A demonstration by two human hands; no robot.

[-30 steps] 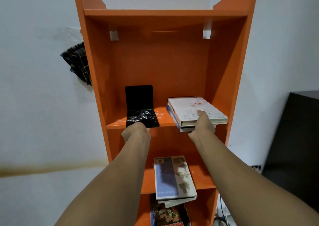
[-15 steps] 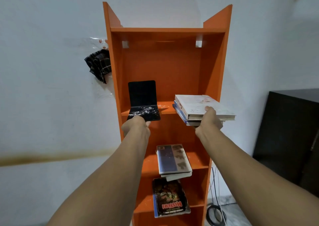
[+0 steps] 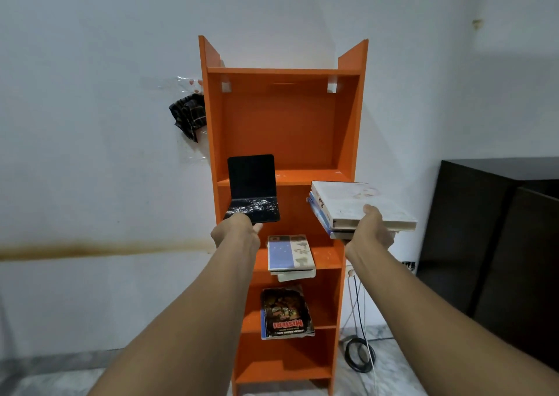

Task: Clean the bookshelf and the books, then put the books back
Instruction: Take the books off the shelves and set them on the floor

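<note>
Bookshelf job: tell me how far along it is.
Done: the upper shelf of the bookshelf holds nothing, though white specks remain on it. In hand: the left grip holds the dusty black bookend, the right grip holds a stack of books, both off the shelf. Left: the middle-shelf books and the lower-shelf book lie in place; no wiping or restocking shows.

I am getting just one view, from the wide-angle camera worn on the person's head. It is facing the orange bookshelf [image 3: 284,129] nearly straight on and tilting slightly down. It is taking in almost the shelf's whole height against the white wall [image 3: 90,123], with both forearms [image 3: 187,320] reaching in from the bottom edge.
</note>
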